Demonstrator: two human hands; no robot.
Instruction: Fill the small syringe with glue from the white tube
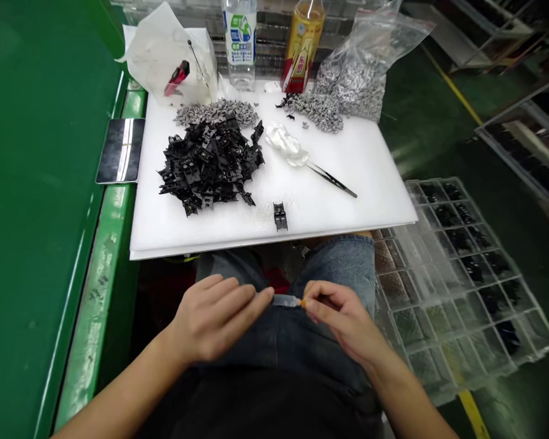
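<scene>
Above my lap, my left hand [226, 314] is closed around the back end of a small clear syringe [285, 300]. My right hand [341, 317] pinches the orange tip at its other end. The syringe lies roughly level between them; its back part is hidden by my left fingers. Beyond my hands, one black plastic part [280, 216] lies by itself near the front edge of the white foam board [348, 213]. A large heap of similar black parts [210, 161] is behind it to the left.
Black tweezers [333, 180] rest against crumpled white tissue [286, 143]. Small grey pieces lie in piles [219, 113] and in a plastic bag [354, 85]. Two bottles [241, 46] [303, 46] stand at the back. A phone [121, 150] lies left; a compartment tray [432, 244] is at right.
</scene>
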